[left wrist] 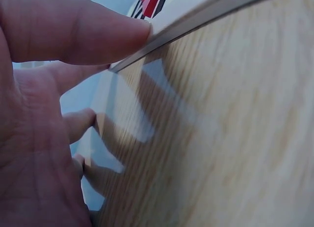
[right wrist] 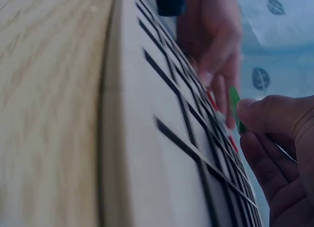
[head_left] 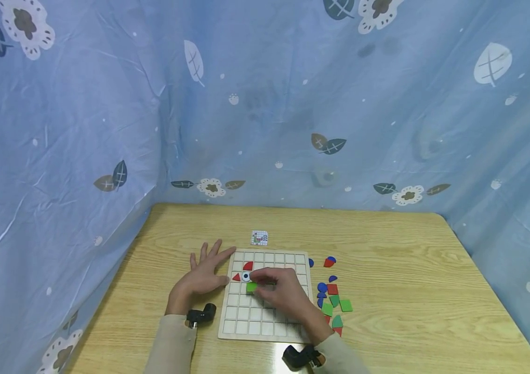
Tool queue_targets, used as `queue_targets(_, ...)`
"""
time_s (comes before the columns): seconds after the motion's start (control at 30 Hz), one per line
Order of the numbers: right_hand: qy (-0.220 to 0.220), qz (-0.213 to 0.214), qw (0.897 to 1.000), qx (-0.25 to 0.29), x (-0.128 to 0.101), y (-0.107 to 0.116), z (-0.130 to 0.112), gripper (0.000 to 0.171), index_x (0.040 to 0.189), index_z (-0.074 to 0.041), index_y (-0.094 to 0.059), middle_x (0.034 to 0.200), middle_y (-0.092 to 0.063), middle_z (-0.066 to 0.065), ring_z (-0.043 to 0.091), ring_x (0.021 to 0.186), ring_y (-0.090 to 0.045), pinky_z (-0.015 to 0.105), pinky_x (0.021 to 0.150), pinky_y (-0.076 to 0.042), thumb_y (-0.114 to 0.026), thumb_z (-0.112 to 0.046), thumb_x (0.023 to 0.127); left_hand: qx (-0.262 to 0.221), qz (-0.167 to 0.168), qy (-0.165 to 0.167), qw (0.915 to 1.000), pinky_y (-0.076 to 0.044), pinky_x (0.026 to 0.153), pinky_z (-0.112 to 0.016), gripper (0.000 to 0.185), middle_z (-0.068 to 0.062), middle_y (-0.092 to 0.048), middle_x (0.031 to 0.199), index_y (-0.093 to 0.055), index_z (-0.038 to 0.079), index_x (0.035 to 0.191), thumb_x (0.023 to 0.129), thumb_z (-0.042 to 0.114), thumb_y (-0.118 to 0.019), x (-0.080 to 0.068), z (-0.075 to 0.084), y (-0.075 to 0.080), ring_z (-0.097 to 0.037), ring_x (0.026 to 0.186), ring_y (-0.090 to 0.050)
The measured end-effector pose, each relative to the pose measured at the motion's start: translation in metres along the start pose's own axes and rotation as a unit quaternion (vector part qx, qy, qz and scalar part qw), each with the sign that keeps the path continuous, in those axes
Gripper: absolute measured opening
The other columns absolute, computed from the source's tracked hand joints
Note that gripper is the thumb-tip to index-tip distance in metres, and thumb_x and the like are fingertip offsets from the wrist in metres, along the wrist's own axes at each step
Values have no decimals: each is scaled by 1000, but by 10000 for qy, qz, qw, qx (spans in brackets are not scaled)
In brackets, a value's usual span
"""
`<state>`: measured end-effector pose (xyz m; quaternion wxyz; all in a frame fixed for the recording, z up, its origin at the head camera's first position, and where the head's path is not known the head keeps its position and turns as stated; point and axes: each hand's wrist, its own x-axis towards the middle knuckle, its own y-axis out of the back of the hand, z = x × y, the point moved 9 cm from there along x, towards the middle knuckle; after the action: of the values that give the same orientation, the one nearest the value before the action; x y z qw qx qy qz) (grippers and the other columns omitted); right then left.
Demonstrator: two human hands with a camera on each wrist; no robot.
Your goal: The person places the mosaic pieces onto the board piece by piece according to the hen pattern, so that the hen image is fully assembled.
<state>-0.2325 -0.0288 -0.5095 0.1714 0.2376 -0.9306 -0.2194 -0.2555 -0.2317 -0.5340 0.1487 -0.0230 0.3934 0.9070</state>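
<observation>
A white wooden grid board (head_left: 242, 336) lies on the table. My right hand (head_left: 283, 293) reaches over it and pinches a green square tile (head_left: 251, 289) between thumb and fingers; the right wrist view shows the green tile (right wrist: 234, 109) nearly edge-on, above the grid. Beside that tile on the board are an eye tile (head_left: 246, 277), a red triangle (head_left: 236, 278) and a red quarter circle (head_left: 248, 265). At the board's left edge my left hand (head_left: 204, 276) spreads its fingers; thumb and index tips touch the rim, as the left thumb (left wrist: 98, 31) shows in its wrist view.
Behind the board lies a small picture card (head_left: 259, 238). Several loose tiles in blue, red and green, among them a green square (head_left: 346, 305) and a red square (head_left: 332, 289), are scattered along the board's right side. A blue patterned curtain (head_left: 265, 104) surrounds the wooden table (head_left: 424, 280).
</observation>
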Motion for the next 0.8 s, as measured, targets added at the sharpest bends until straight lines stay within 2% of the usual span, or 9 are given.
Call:
queue_targets(0.23, 90, -13, 9995, -303, 8, -16, -5, 33, 122, -9, -83, 116, -84, 3, 14, 102, -80, 30, 92, -65, -85, 0, 90, -25, 15, 0, 10000, 20, 122, -81, 84, -24, -6, 184, -44, 19, 169, 91, 14, -73, -1, 0, 1, -56, 166, 17)
queue_targets(0.37, 216, 73, 9972, -716, 8, -18, -9, 33, 121, -9, -83, 113, -84, 1, 9, 98, -77, 30, 90, -64, -86, -2, 90, -43, 40, -10, 10000, 19, 122, -82, 83, -24, -7, 184, -45, 20, 169, 91, 13, -73, 0, 2, 2, -57, 166, 16)
queue_targets(0.53, 317, 242, 9939, -1032, 5, -16, -12, 35, 122, -10, -83, 115, -84, -1, 7, 102, -77, 31, 94, -64, -88, -3, 88, -35, 37, -3, 10000, 19, 123, -81, 83, -23, -6, 184, -45, 20, 169, 91, 13, -73, 1, 1, 1, -56, 166, 17)
queue_targets(0.67, 448, 393, 9937, -949, 3, -14, -15, 33, 118, -8, -84, 113, -85, 1, 8, 98, -77, 31, 90, -64, -88, 0, 87, -42, 69, -54, 10000, 18, 122, -82, 84, -26, -8, 183, -46, 18, 168, 90, 13, -73, 1, 1, 1, -58, 165, 16)
queue_targets(0.8, 554, 363, 9951, -730, 4, -15, -17, 30, 116, -7, -83, 111, -85, 2, 10, 92, -76, 27, 86, -64, -86, 3, 88, -15, 39, -34, 10000, 19, 122, -82, 83, -25, -7, 183, -45, 19, 169, 91, 14, -73, 0, 1, 1, -57, 165, 17)
